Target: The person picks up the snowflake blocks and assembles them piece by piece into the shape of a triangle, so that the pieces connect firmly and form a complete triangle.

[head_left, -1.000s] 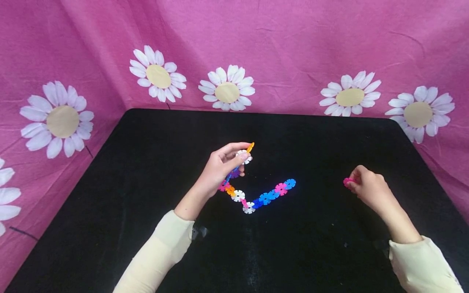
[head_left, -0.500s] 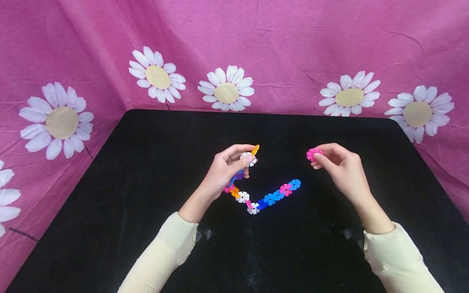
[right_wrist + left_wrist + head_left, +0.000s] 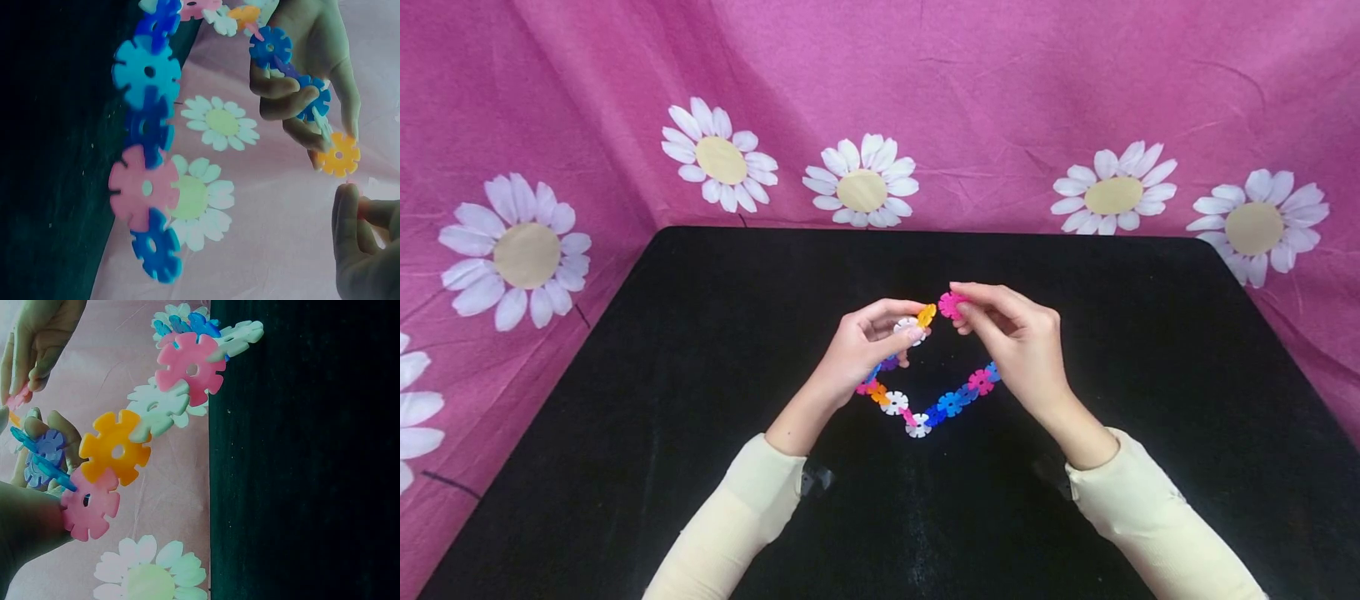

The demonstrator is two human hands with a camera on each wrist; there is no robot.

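Note:
A chain of interlocking notched plastic flower discs [image 3: 951, 405] in blue, pink, white, orange and purple hangs in a curve from my left hand [image 3: 850, 342]. That hand pinches a white disc [image 3: 909, 330] near the chain's end, and an orange disc [image 3: 927, 315] sticks out past its fingertips. Between thumb and fingers, my right hand [image 3: 1022, 342] pinches a loose pink disc [image 3: 950, 305], right beside the orange one. In the right wrist view the orange end disc [image 3: 338, 155] faces the right fingertips, which mostly hide the pink disc. The chain's far blue end lies partly behind my right hand in the head view.
Below the hands is a black table [image 3: 760, 275] with rounded far corners. A pink cloth [image 3: 985, 100] printed with large white daisies [image 3: 861, 190] stands behind it and along the left side.
My right hand has come in from the right with the pink disc, up to the orange end disc. The left hand and chain have shifted slightly right.

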